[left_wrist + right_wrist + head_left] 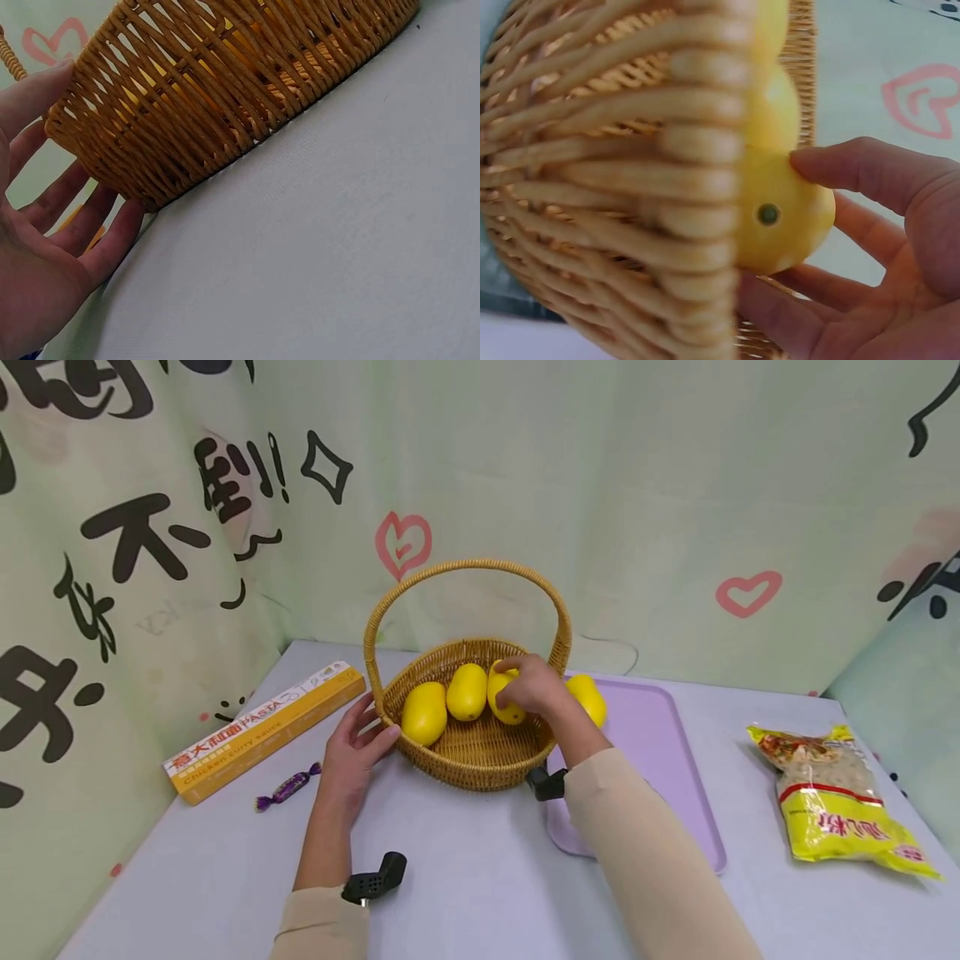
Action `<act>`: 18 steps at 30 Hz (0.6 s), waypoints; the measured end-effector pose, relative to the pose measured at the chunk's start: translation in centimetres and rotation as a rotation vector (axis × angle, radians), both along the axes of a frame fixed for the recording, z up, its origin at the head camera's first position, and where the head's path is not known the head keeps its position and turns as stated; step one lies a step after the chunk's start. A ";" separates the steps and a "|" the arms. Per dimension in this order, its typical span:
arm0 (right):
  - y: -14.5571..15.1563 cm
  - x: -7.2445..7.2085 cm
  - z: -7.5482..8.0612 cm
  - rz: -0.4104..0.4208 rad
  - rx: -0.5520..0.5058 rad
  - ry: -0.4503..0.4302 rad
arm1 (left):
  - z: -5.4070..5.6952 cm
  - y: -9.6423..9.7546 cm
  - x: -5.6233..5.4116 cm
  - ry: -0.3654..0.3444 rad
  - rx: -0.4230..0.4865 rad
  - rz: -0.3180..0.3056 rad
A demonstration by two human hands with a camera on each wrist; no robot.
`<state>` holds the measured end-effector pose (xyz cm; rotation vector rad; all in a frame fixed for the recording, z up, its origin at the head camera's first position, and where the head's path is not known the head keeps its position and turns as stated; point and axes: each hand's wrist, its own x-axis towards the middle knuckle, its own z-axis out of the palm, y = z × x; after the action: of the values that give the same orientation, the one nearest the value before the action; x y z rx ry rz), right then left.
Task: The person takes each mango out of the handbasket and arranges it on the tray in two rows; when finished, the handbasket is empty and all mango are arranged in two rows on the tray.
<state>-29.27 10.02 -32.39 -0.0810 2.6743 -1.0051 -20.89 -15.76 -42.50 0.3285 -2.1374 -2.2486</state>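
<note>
A wicker basket (480,768) with a tall arched handle stands on the table. Inside it, one yellow mango (424,714) lies at the left and another mango (467,692) in the middle. My right hand (531,683) reaches over the basket's right side and grips a third mango (787,217) between thumb and fingers, its stem spot facing the right wrist camera. My left hand (356,752) holds the basket's left side, thumb up by the rim and fingertips low against the woven wall (165,127). A further mango (587,700) lies just right of the basket, on a lilac tray (645,727).
A pasta box (266,731) lies at the left, with a purple-wrapped candy (288,787) in front of it. Toward the right edge lies a yellow-and-clear food bag (836,802). A printed curtain (637,510) hangs behind the table.
</note>
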 end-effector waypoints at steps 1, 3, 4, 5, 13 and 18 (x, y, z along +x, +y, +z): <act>0.1 0.0 0.1 0.002 -0.001 0.016 | 0.0 0.0 0.0 0.001 0.000 -0.001; 0.1 0.1 0.5 0.002 -0.006 0.045 | -0.1 0.0 0.0 0.003 0.003 -0.002; 0.2 0.2 0.8 0.002 -0.009 0.060 | -0.1 0.0 0.0 0.005 0.004 -0.003; 0.2 0.3 1.0 0.003 -0.015 0.070 | -0.1 0.0 0.0 0.004 0.004 -0.004; 0.6 1.5 2.6 -0.017 -0.100 0.066 | 0.0 -0.1 0.1 0.002 0.004 -0.011; 1.0 2.4 3.4 -0.022 -0.137 0.095 | -0.1 0.0 0.1 0.005 0.001 -0.012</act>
<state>-26.88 11.01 -29.03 -0.1306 2.6933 -1.2195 -20.81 -15.80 -42.63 0.3114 -2.1414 -2.2545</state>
